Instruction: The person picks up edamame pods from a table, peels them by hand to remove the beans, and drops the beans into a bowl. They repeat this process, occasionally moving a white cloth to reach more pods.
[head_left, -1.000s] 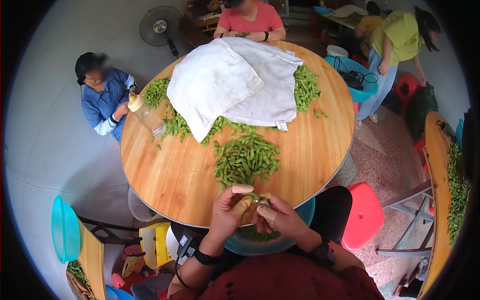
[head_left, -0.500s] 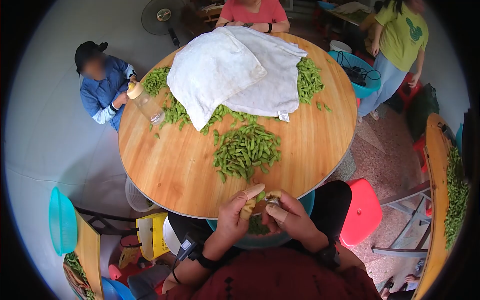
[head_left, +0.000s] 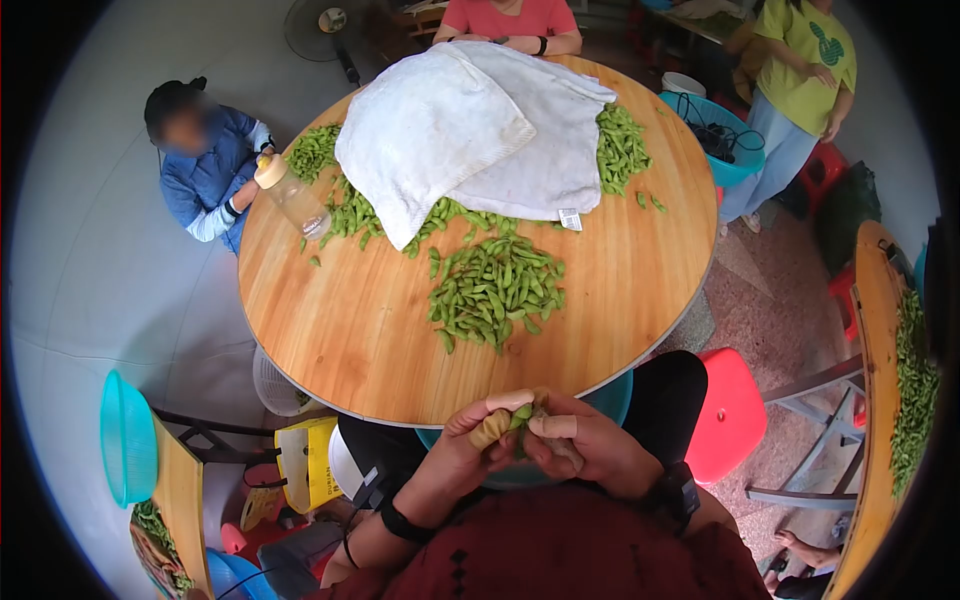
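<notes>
Over my lap, my left hand (head_left: 468,432) pinches a green edamame pod (head_left: 521,413) between thumb and forefinger, both wearing pale finger coverings. My right hand (head_left: 590,440) is closed against the pod's other side, its thumb wrapped in a pale covering. Part of the pod is hidden by the fingers. Beneath both hands a teal basin (head_left: 612,400) shows only at its rim. Just beyond the hands, a heap of edamame pods (head_left: 495,290) lies on the round wooden table (head_left: 350,345).
White cloths (head_left: 440,130) cover more pods at the table's far side. A clear bottle (head_left: 298,200) stands at the left edge. People sit or stand around. A red stool (head_left: 728,405) is at my right, a yellow bag (head_left: 305,465) at my left.
My hands have come closer together around the pod, and the right fingers now press against it. The view has shifted slightly. The person in green has raised a forearm.
</notes>
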